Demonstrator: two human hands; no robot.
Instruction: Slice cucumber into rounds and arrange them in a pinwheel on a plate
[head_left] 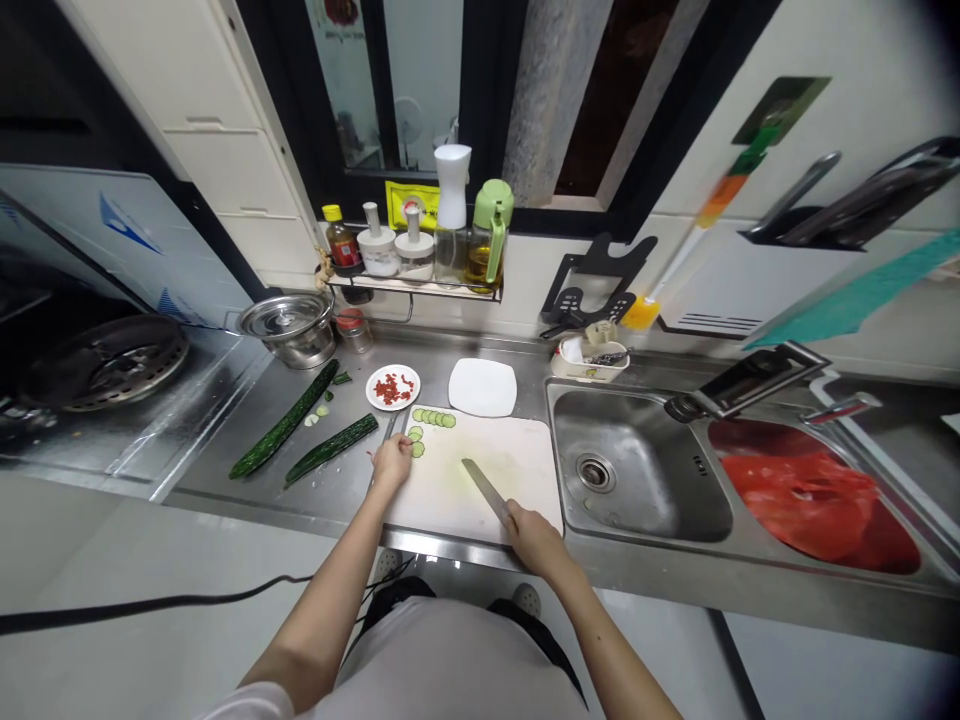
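My right hand (534, 538) is wrapped round the handle of a kitchen knife (486, 488), its blade lying low over the white cutting board (517, 450). At the board's left edge, my left hand (392, 464) has its fingertips pinched on a cucumber slice (415, 434). Another slice (418, 450) lies just beside those fingers. A row of overlapping cucumber slices (435, 418) sits along the board's top left. Left of the board lie a cut cucumber (331, 449) and a longer cucumber (285, 418), with small end pieces (322, 410) near them.
Behind the board stand a plate of chopped red pieces (394, 387) and a white square plate (482, 387). A sink (637, 465) is on the right, with a red basin (817, 490) beyond it. A lidded steel pot (289, 328) and a seasoning rack (420, 285) stand at the back.
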